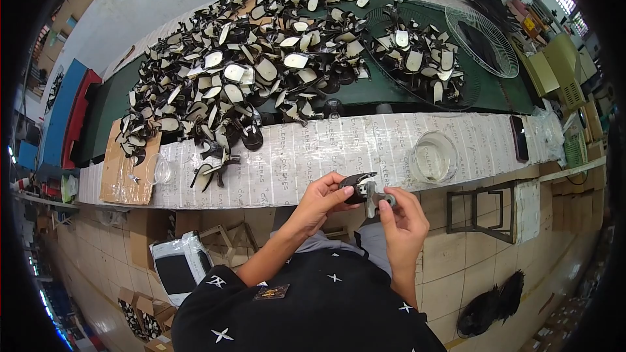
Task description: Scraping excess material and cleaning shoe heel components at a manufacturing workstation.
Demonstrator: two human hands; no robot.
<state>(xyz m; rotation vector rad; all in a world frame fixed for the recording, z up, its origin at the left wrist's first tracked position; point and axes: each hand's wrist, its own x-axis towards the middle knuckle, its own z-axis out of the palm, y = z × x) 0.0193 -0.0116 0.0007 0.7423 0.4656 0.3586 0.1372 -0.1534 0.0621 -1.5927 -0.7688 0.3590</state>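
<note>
Over the counter's (293,163) near edge, the left fingers (336,197) pinch a dark curved piece (354,185). Directly right of it, the right fingers (387,214) pinch a grey piece (371,203); contact between them is unclear.

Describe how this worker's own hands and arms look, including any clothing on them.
The left hand and right hand are both ungloved, with five fingers each. The forearms are bare below the sleeves of a loose black shirt scattered with white star shapes.
</note>
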